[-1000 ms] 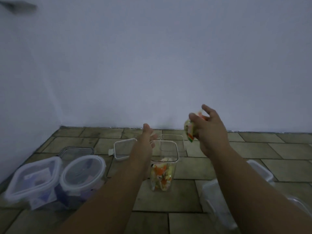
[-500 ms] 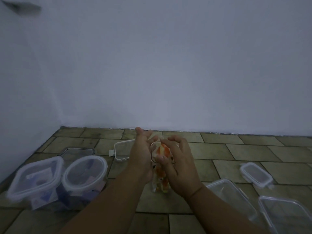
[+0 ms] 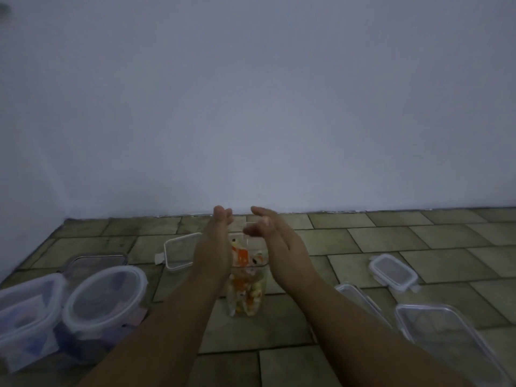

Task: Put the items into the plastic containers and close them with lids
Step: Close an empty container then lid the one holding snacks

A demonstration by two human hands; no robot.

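A tall clear plastic container [image 3: 245, 296] stands on the tiled floor at the centre, packed with orange, yellow and white sachets [image 3: 242, 256] that rise to its open top. My left hand [image 3: 213, 247] lies flat against the container's upper left side with its fingers stretched out. To the right of the rim is my right hand [image 3: 279, 243], fingers loosely curled and apart, with nothing visible in it. The two hands flank the container's mouth. A square clear lid [image 3: 181, 251] lies on the floor just behind my left hand.
Two lidded containers, one square [image 3: 25, 311] and one round [image 3: 103, 300], stand at the left, with a dark-rimmed lid [image 3: 92, 261] behind them. A small lid [image 3: 393, 270] and two larger clear pieces [image 3: 446, 336] [image 3: 360, 300] lie at the right. A wall [image 3: 251, 121] closes the back.
My right hand carried a sachet from the upper right down into the tall container and let it go. Both hands now sit on either side of the container's top.
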